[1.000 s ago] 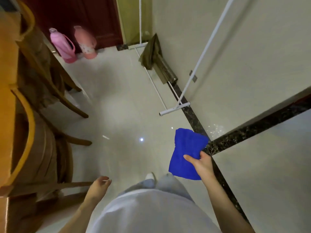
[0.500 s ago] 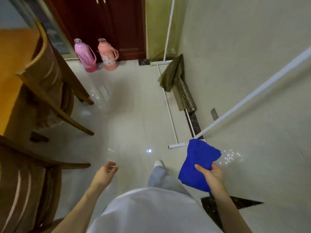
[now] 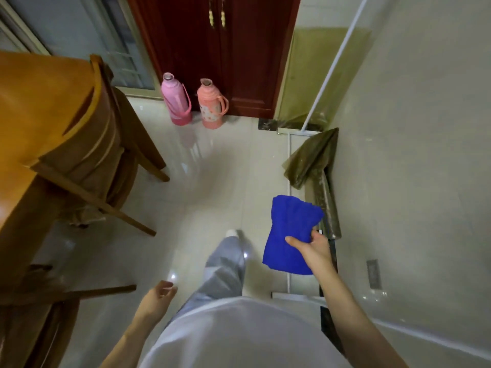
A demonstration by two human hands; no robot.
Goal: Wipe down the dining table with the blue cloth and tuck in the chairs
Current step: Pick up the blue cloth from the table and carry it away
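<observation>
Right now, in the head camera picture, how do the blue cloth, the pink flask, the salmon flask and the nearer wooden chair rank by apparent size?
1. Wooden chair, clearly largest.
2. Blue cloth, though it hangs near the camera in the right hand.
3. Pink flask and salmon flask: about alike, so unranked.

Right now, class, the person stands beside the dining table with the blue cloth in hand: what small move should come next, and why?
Probably turn left and bring the blue cloth over the dining table. The right hand already pinches the cloth, hanging clear above the floor, the left hand is free, and the nearest chair already sits against the table edge.
</observation>
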